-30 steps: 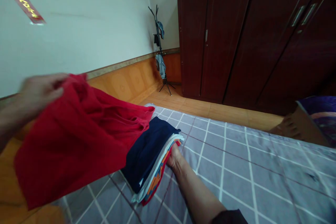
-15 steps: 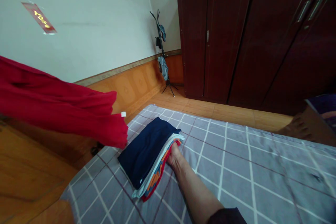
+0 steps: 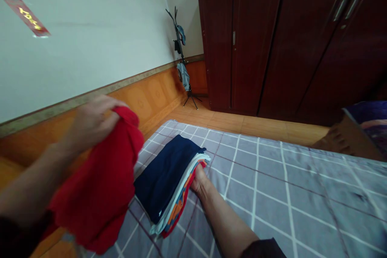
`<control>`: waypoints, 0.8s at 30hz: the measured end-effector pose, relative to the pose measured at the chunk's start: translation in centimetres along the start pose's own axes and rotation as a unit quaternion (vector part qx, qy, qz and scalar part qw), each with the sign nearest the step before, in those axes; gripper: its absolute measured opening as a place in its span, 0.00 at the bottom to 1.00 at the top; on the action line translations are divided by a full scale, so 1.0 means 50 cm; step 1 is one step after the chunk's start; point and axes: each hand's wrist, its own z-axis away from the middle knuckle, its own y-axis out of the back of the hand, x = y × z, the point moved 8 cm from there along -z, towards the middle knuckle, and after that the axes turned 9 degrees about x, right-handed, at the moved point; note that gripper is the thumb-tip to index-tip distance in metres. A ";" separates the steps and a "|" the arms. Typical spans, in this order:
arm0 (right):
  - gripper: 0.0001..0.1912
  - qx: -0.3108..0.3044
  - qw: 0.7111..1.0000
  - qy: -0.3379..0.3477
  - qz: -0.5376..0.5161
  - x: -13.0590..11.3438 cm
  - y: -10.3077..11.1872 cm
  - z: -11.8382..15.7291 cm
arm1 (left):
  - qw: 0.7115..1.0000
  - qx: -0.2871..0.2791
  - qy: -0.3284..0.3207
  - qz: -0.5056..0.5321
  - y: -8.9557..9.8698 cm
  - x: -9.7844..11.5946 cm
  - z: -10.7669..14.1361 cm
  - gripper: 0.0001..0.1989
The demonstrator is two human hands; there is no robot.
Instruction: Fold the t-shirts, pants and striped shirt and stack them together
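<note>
1. The raised left hand (image 3: 93, 123), arm reaching in from the left, pinches a bunched red garment (image 3: 96, 177) above the bed's near-left corner.
2. The outstretched right hand (image 3: 198, 179) touches the right edge of a stack of folded clothes (image 3: 169, 181) on the grey checked bed (image 3: 272, 193); its fingers are hidden, so its grip cannot be told.

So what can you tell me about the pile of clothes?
The pile is a tidy stack of folded clothes lying flat on a gray checked bedsheet. Soft-looking navy cloth lies on top, white layers sit below it, then orange and blue, with red at the bottom. The right hand touches its edge, with the fingers hidden behind it.
</note>
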 end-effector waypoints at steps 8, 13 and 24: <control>0.15 0.006 1.000 0.011 -0.018 0.000 -0.007 -0.004 | 0.948 -0.228 0.035 0.220 -0.503 0.136 0.085 0.13; 0.13 0.019 1.000 0.006 -0.020 -0.007 -0.009 0.005 | 0.948 -0.215 0.080 0.222 -0.607 0.101 0.104 0.13; 0.14 0.032 0.999 -0.025 -0.030 0.003 -0.013 0.001 | 0.928 -0.255 0.090 0.255 -0.660 0.064 0.150 0.21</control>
